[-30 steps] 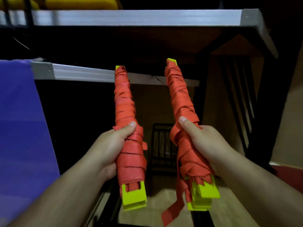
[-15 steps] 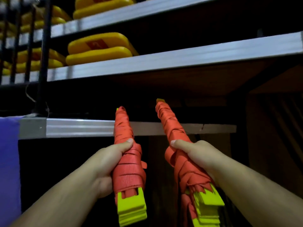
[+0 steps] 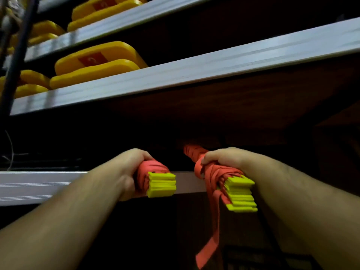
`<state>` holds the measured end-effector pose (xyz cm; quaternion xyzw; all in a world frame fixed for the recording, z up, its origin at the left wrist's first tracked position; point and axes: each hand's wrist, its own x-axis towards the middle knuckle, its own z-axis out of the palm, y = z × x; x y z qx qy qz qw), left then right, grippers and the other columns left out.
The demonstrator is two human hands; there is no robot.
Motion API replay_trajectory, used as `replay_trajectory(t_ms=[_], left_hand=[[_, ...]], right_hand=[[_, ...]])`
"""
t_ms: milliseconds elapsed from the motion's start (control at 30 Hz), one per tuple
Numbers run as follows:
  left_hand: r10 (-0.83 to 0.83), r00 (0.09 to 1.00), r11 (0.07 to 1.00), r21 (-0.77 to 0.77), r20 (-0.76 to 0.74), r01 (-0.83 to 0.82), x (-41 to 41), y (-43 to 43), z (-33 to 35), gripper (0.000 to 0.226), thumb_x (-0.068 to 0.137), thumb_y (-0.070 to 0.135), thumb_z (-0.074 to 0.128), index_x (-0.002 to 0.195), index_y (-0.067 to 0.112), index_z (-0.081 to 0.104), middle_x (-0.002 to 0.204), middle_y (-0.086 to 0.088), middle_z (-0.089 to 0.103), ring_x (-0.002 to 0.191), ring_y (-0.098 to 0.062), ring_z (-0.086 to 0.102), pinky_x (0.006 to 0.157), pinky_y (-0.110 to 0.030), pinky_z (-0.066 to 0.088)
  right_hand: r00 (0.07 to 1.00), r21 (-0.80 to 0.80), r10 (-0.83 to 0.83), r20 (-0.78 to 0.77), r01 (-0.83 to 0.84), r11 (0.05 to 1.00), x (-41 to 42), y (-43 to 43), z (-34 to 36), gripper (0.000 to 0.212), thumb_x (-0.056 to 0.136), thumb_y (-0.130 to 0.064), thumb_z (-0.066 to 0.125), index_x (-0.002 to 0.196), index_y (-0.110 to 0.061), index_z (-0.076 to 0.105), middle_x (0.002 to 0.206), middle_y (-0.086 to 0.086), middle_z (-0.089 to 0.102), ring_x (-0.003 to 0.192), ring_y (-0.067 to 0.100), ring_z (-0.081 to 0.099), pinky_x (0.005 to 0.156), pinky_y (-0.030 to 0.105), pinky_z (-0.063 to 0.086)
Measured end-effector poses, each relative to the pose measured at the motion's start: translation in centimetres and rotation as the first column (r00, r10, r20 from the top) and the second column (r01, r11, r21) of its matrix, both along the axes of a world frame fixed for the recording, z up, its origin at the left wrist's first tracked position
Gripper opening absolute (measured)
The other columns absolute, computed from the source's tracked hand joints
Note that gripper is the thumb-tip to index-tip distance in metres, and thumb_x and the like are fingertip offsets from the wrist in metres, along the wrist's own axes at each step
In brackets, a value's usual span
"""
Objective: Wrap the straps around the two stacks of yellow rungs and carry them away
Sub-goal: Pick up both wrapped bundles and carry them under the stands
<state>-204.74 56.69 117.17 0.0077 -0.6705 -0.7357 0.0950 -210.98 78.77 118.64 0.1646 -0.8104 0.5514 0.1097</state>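
Observation:
Two stacks of yellow rungs are wound in orange strap. My left hand [image 3: 130,168] grips the left stack [image 3: 161,184], whose yellow end faces me at the shelf edge. My right hand [image 3: 224,158] grips the right stack [image 3: 239,193], and its wrapped far end [image 3: 192,152] points into the dark shelf opening. A loose orange strap tail [image 3: 210,242] hangs down from the right stack. The far end of the left stack is hidden behind my hand.
A metal-edged shelf [image 3: 39,184] runs across at hand height, with a dark opening above it. A second shelf edge [image 3: 194,71] above carries yellow flat pads [image 3: 97,65]; more pads [image 3: 105,8] lie higher up. A black upright post [image 3: 17,55] stands at the left.
Both stacks have tipped from upright to pointing forward into the shelf opening, and my hands have moved forward with them. The view has tilted upward, showing more of the upper shelves.

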Motion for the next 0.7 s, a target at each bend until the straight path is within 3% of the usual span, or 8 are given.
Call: replay_trajectory(t_ms=[67,200,300,400,533,700], left_hand=[[0.070,0.997,0.997,-0.026,-0.020,-0.070,-2.5,0.9,0.9,0.032,0.098,0.021,0.048,0.073,0.005,0.060,0.052,-0.012,0.060,0.039,-0.024,0.060,0.037,-0.028,0.052],[0.158,0.987,0.986,-0.047,-0.039,-0.159,-6.4,2.2,2.3,0.032,0.100,0.026,0.048,0.080,0.007,0.063,0.070,-0.010,0.062,0.060,-0.024,0.060,0.052,-0.024,0.052],[0.232,0.971,0.969,-0.074,-0.049,-0.235,-8.6,2.4,3.1,0.036,0.099,0.023,0.046,0.073,0.004,0.063,0.061,-0.011,0.063,0.046,-0.022,0.062,0.041,-0.023,0.051],[0.302,0.951,0.947,-0.097,-0.071,-0.308,-11.0,2.5,3.7,0.042,0.097,0.018,0.045,0.066,0.001,0.068,0.058,-0.013,0.065,0.042,-0.023,0.064,0.049,-0.029,0.056],[0.312,0.948,0.937,-0.142,-0.066,-0.318,-13.0,1.6,3.5,0.058,0.098,0.019,0.050,0.048,-0.002,0.070,0.056,-0.015,0.067,0.041,-0.025,0.065,0.036,-0.032,0.053],[0.352,0.933,0.912,-0.198,-0.069,-0.359,-14.2,-0.1,3.1,0.033,0.097,0.018,0.056,0.077,-0.006,0.066,0.056,-0.015,0.067,0.039,-0.024,0.064,0.035,-0.027,0.050]], right_hand=[[0.999,0.059,0.032,-0.023,-0.030,0.998,-3.4,1.0,1.1,0.021,0.081,-0.018,0.074,0.064,-0.006,0.068,0.056,0.007,0.066,0.043,0.018,0.060,0.054,0.027,0.051],[0.987,0.130,0.154,0.048,-0.159,0.979,-9.3,1.9,3.2,0.026,0.090,-0.020,0.066,0.070,-0.004,0.066,0.055,0.008,0.065,0.040,0.016,0.058,0.050,0.023,0.049],[0.955,0.145,0.257,0.150,-0.278,0.949,-13.3,1.2,4.6,0.031,0.094,-0.020,0.060,0.070,-0.001,0.068,0.061,0.011,0.068,0.046,0.019,0.062,0.058,0.029,0.052],[0.921,0.175,0.317,0.225,-0.358,0.917,-16.8,0.4,5.8,0.036,0.096,-0.021,0.056,0.070,0.000,0.069,0.063,0.012,0.068,0.052,0.020,0.063,0.068,0.035,0.051],[0.900,0.186,0.349,0.262,-0.402,0.896,-19.0,-0.7,6.1,0.033,0.098,-0.021,0.056,0.076,0.001,0.068,0.066,0.011,0.068,0.053,0.018,0.064,0.065,0.033,0.052],[0.901,0.206,0.347,0.263,-0.403,0.892,-21.7,-3.0,6.2,0.035,0.099,-0.020,0.056,0.071,-0.001,0.066,0.059,0.007,0.068,0.049,0.014,0.062,0.065,0.029,0.050]])
